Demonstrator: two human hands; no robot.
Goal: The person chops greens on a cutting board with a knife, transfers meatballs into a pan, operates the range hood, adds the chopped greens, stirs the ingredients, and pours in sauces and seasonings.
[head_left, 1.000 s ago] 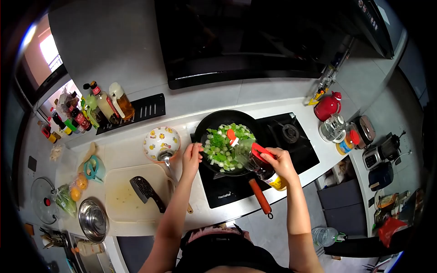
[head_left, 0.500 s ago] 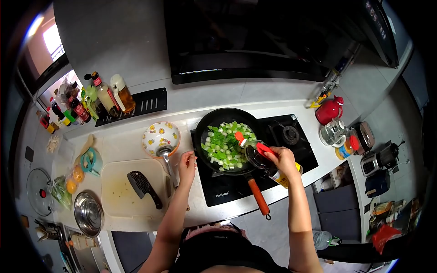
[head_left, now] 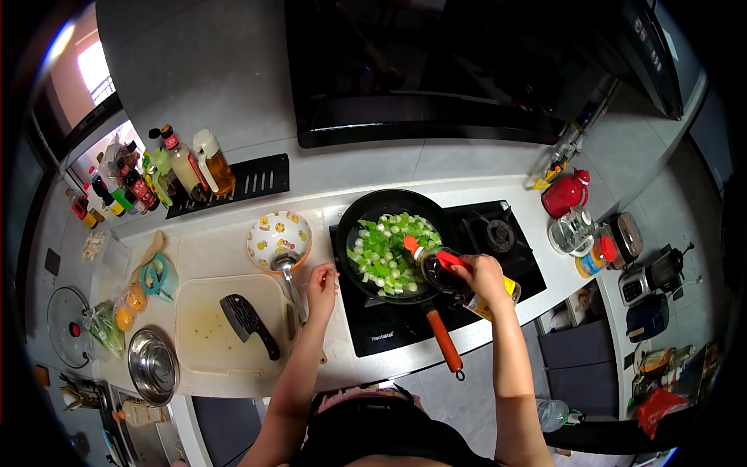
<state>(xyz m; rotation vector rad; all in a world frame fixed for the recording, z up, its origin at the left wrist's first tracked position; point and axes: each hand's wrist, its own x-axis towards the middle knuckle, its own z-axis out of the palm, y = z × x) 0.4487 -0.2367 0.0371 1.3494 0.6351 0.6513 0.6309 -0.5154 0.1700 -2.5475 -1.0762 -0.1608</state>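
Observation:
My right hand (head_left: 484, 278) is closed round the red handle of a bottle of dark liquid (head_left: 437, 271) with a yellow label. The bottle is tilted to the left, and its orange-red cap and white neck lie over the black frying pan (head_left: 352, 208). Chopped green and white scallions (head_left: 391, 255) fill the pan's middle; whether liquid is flowing out cannot be made out. Left of the pan, my left hand (head_left: 320, 291) hovers over the counter with loosely bent fingers and nothing visible in them. Beside it, a metal ladle (head_left: 287, 272) leans in a patterned bowl (head_left: 268, 233).
A cleaver (head_left: 247, 323) lies on the cutting board (head_left: 198, 303), with a steel bowl (head_left: 152, 366) to its left. The pan's wooden handle (head_left: 443, 342) juts over the counter's front edge. Seasoning bottles (head_left: 187, 167) line the back left, and a red kettle (head_left: 566, 193) stands at right.
The view has shifted slightly. The bottle stays tilted over the pan in my right hand, and my left hand keeps nearly the same place beside the pan.

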